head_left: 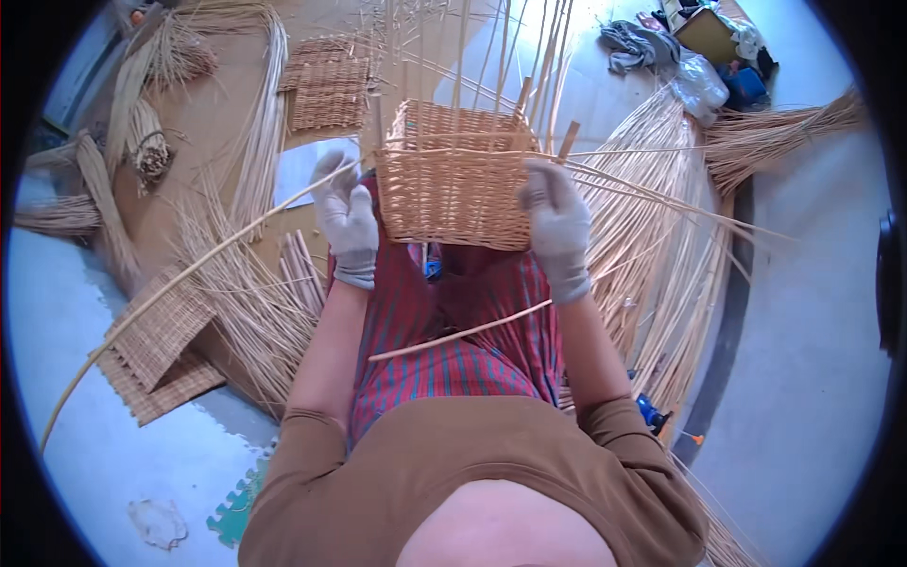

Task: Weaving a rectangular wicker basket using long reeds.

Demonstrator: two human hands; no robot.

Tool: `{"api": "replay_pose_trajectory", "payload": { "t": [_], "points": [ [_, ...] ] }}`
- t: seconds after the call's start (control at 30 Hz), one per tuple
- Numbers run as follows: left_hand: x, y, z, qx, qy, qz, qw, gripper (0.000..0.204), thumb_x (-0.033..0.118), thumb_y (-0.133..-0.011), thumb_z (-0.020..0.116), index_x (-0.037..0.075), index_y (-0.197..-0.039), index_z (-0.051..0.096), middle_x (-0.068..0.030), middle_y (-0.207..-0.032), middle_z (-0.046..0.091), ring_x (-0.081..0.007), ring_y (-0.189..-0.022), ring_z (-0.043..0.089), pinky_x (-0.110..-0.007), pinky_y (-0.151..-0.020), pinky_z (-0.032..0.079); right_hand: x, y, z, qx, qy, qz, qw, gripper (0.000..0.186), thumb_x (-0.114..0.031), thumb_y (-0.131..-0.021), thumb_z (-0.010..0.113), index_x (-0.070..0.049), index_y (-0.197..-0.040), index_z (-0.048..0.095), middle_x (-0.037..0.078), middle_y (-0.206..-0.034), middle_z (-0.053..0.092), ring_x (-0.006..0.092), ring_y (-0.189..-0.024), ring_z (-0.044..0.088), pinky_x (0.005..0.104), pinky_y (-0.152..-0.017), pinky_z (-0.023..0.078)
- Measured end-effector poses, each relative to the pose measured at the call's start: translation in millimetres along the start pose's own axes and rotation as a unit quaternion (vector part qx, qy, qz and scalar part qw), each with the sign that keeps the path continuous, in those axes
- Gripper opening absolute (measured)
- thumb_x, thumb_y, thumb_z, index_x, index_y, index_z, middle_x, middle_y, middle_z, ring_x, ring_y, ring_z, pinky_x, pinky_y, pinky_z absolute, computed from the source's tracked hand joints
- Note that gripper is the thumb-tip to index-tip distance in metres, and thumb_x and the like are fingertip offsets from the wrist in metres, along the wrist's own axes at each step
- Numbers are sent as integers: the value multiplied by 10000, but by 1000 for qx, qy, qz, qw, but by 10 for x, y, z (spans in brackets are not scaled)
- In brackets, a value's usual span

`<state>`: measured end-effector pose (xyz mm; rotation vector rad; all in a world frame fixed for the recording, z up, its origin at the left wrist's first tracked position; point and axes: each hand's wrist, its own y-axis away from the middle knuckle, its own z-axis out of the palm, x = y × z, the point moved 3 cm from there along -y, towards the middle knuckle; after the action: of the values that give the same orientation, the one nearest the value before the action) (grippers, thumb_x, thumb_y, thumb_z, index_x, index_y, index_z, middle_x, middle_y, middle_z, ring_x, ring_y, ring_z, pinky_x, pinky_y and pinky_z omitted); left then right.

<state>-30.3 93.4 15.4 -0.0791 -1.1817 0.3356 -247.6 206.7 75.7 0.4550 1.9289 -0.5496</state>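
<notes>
A square, open-topped wicker basket (458,198) is held up in front of my lap, with long upright canes (501,57) rising from its rim and short thick sticks at its corners. At the basket's left side, my left hand (348,222), in a pale glove, has its fingers bent round a long cane (189,269) that curves down to the lower left. My gloved right hand (559,222) grips the front right corner of the basket; its fingertips are partly hidden. Loose strands stick out rightward from the rim above it. A short stick (460,331) lies across my striped cloth-covered lap.
Bundles of split cane (652,170) spread on the right, and more cane strands (250,302) lie left. Woven panels (329,85) rest at the back left, others (161,345) lower left. A grey cloth (638,45) and clear plastic bag (697,87) sit at the back right.
</notes>
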Motion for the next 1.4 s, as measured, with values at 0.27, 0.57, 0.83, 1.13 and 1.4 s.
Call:
{"api": "replay_pose_trajectory", "payload": {
  "t": [0.27,0.57,0.83,1.13,1.4],
  "points": [
    [-110,210,-310,-196,280,-15,940,796,659,-875,533,30,-1361,484,-153,-1311,549,-262,-1281,490,-425,-1130,349,-904,333,1536,-347,-14,-468,813,459,-248,-745,725,-172,-1190,644,86,-1008,676,309,-1017,639,415,-931,472],
    [-1116,-570,-406,-226,180,-245,926,501,404,-934,584,53,-1282,500,-93,-1197,568,-176,-1108,564,-329,-960,479,-506,-109,1935,-319,5,-323,891,321,-377,-836,658,-64,-764,661,178,-721,617,375,-795,630,448,-746,482],
    [-822,-533,-559,-347,-28,-234,908,522,-44,-860,625,90,-1339,467,-90,-1254,550,-183,-1126,559,-306,-943,488,-399,225,2065,-202,13,-347,916,322,-399,-841,664,-95,-748,615,115,-741,626,327,-757,622,426,-745,457],
    [-293,-1177,-317,-647,-174,-222,709,647,-23,-860,648,44,-1463,422,-40,-1294,572,-128,-1031,594,-287,-880,513,-529,394,1841,-142,-11,-340,930,208,-302,-866,683,-105,-914,632,80,-799,613,329,-797,596,427,-772,464],
    [-403,-783,-210,-574,-101,-180,793,373,70,-921,664,45,-1265,520,-27,-1141,593,-126,-1089,555,-306,-966,470,26,188,1091,90,-341,-122,928,74,14,-980,544,-43,-1024,560,53,-924,659,118,-864,633,253,-784,526]
  ]
}}
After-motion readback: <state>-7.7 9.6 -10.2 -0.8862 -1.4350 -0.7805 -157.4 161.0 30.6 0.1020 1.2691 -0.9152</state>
